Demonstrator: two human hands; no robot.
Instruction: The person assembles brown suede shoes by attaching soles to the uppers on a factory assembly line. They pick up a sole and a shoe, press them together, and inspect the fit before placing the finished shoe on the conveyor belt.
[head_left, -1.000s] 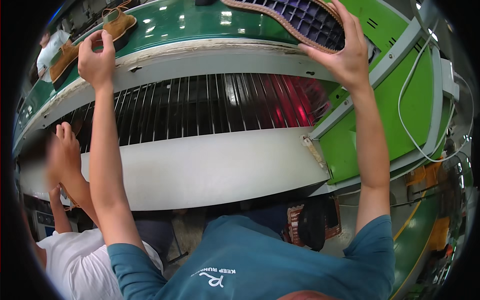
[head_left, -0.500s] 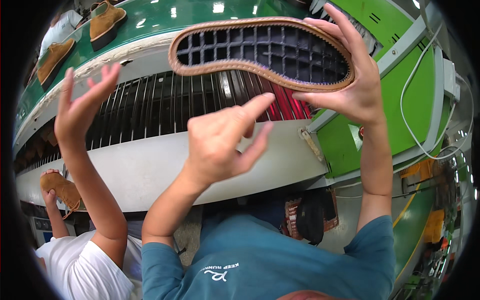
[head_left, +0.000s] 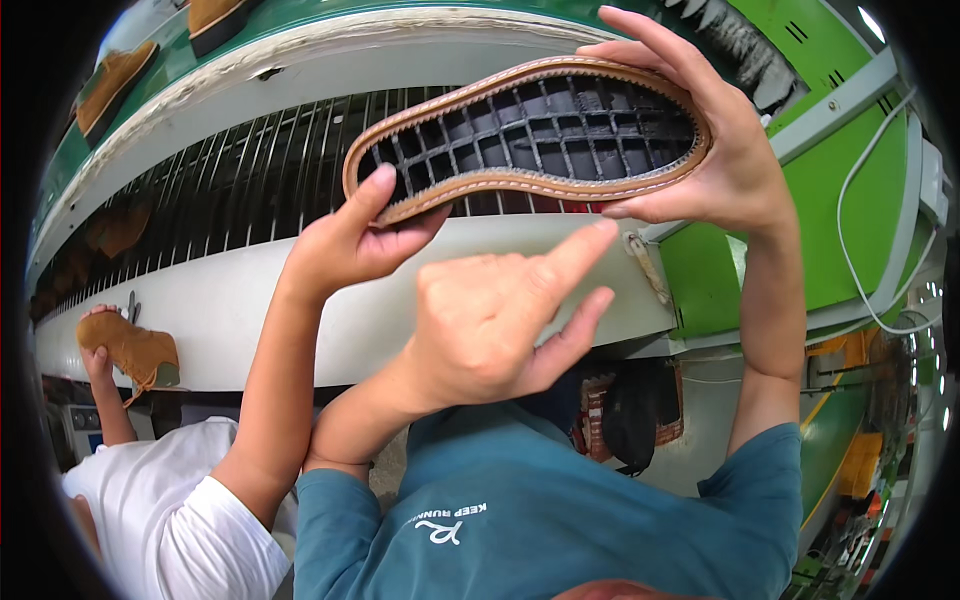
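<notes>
A brown-rimmed shoe sole [head_left: 455, 188] with white stitching and a dark gridded inside is raised above the bench. My right hand [head_left: 725, 150] grips its right end, thumb below the rim and fingers behind and above. Just under the sole, my left hand [head_left: 500, 315] holds nothing. Its index finger points up toward the right, the thumb stands apart and the other fingers are curled. A co-worker's hand [head_left: 350, 235] grasps the sole's left end, with the thumb over the rim. The co-worker's other hand [head_left: 97, 358] holds a tan boot [head_left: 132, 350] at the far left.
Behind the sole runs a rack of thin metal rods [head_left: 250, 185] along a white bench edge [head_left: 370, 335]. Tan shoes [head_left: 115, 85] stand on a green surface [head_left: 330, 20] beyond. At right is a green machine [head_left: 820, 230] with a grey frame and a white cable [head_left: 850, 200].
The co-worker's raised hand has come right and taken hold of the sole's left end. That end has dipped. My left hand has moved right and slightly down, still pointing.
</notes>
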